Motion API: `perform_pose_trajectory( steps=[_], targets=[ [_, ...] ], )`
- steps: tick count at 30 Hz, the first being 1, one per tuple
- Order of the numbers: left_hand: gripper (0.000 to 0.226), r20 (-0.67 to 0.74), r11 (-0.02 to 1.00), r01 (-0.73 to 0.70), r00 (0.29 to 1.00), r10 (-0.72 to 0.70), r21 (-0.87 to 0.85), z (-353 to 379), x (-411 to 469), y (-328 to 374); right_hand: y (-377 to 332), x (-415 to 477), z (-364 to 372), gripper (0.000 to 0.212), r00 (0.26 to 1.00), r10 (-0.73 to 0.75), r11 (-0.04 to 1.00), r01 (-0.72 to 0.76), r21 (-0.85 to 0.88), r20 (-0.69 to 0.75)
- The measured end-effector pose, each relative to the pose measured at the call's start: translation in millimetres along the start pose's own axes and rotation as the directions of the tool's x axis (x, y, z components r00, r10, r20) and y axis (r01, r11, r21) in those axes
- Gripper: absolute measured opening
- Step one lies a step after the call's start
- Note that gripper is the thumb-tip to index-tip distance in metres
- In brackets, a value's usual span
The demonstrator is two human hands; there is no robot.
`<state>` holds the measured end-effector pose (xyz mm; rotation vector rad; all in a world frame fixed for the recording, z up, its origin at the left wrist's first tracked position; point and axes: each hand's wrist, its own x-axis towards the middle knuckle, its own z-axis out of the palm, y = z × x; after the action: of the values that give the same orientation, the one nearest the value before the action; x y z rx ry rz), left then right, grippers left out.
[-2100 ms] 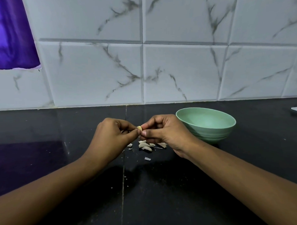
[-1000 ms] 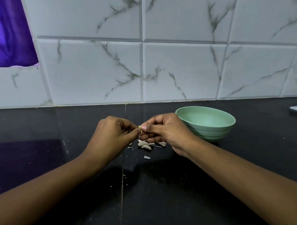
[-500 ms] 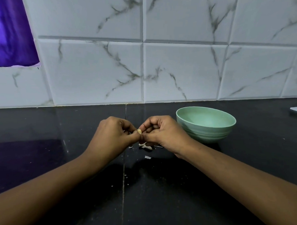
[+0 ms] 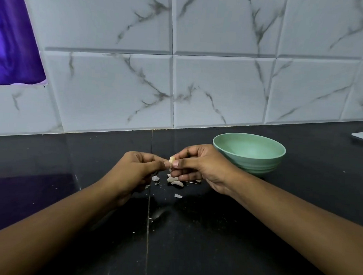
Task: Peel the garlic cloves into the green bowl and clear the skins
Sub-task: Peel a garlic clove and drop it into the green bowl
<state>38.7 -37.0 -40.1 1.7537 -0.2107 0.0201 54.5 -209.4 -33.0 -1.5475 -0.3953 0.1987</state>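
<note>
Pinching a small pale clove (image 4: pixel 171 159) between thumb and forefinger, the right hand (image 4: pixel 202 167) holds it in the air above the tabletop (image 4: pixel 73 154). Its other fingers (image 4: pixel 187 175) are curled under.

Left hand (image 4: pixel 138 170): fingers curled in, with thumb (image 4: pixel 158 164) and forefinger tips closed on the clove's left side, so both hands grip the one clove between them. The fingertips of the two hands touch or nearly touch around it.

Clove: yellowish-white, upright, only its top end showing between the fingertips. How much skin it carries is too small to tell.

Bowl (image 4: pixel 255 166): green, round, ribbed low on its outer wall, standing upright on the tabletop just to the right of the right hand and behind its wrist. The clove is held left of the rim, not over it.

Skins (image 4: pixel 175 181): a loose scatter of pale curved pieces lying on the tabletop directly below the hands, with one small flake (image 4: pixel 178 196) a little nearer the person and fine crumbs around. Whether any whole cloves lie among them cannot be told.

Tabletop: black, glossy, with a straight seam (image 4: pixel 148 228) running from the wall toward the person, passing between the forearms.

Wall (image 4: pixel 219 87): white tiles with grey veining, rising from the back edge of the tabletop.

Cloth (image 4: pixel 13 39): purple, hanging at the upper left against the tiles.

White flat object (image 4: pixel 361 136): at the far right edge of the tabletop, cut off by the frame, well apart from the bowl.
</note>
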Motion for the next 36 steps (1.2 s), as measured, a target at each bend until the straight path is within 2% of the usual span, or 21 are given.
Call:
perform_pose_trajectory(
  steps=[2, 4, 9, 13, 17, 21, 25, 27, 31, 33, 36],
  targets=[
    [0.025, 0.017, 1.000, -0.004, 1.000, 0.004, 0.000, 0, 1, -2, 0, 0, -1, 0.004, 1.000, 0.005, 1.000, -0.005, 0.004, 0.000],
    [0.031, -0.008, 1.000, -0.010, 1.000, 0.010, 0.001, 2, 0, -3, 0, -1, -1, 0.003, 1.000, 0.003, 1.000, -0.003, 0.002, 0.000],
    [0.012, -0.067, 0.998, -0.040, 0.997, 0.043, 0.041, 4, 2, -7, 1, 0, 0, 0.006, 1.000, 0.001, 0.999, -0.001, -0.036, 0.000],
    [0.011, -0.076, 0.984, -0.100, 0.991, 0.112, 0.147, 4, 0, -5, 0, 0, 1, 0.007, 1.000, -0.015, 0.996, 0.013, -0.086, -0.016],
    [0.014, -0.043, 0.936, -0.164, 0.982, 0.186, 0.311, 6, -2, -4, 3, 0, 6, 0.009, 0.990, -0.119, 0.956, 0.096, -0.279, -0.069],
    [0.014, -0.044, 0.906, -0.184, 0.975, 0.217, 0.381, 7, -1, -6, 4, -1, 10, 0.008, 0.962, -0.251, 0.868, 0.175, -0.465, -0.106],
    [0.015, -0.040, 0.852, -0.236, 0.957, 0.287, 0.467, 11, -2, -6, 6, 1, 10, 0.008, 0.940, -0.316, 0.823, 0.205, -0.530, -0.127],
    [0.017, -0.043, 0.846, -0.231, 0.957, 0.285, 0.481, 11, -2, -4, 6, 3, 9, 0.013, 0.955, -0.260, 0.872, 0.167, -0.460, -0.146],
    [0.020, -0.062, 0.848, -0.223, 0.956, 0.286, 0.481, 9, -1, -4, 4, 3, 5, 0.024, 0.990, -0.052, 0.979, 0.026, -0.204, -0.127],
    [0.017, -0.053, 0.817, -0.235, 0.950, 0.308, 0.527, 8, 0, -6, 2, 2, 2, 0.026, 0.996, 0.010, 0.986, -0.024, -0.164, -0.084],
    [0.015, -0.050, 0.788, -0.232, 0.948, 0.315, 0.570, 7, 2, -8, 0, 2, 0, 0.026, 0.997, 0.046, 0.980, -0.056, -0.190, -0.055]
  ],
)
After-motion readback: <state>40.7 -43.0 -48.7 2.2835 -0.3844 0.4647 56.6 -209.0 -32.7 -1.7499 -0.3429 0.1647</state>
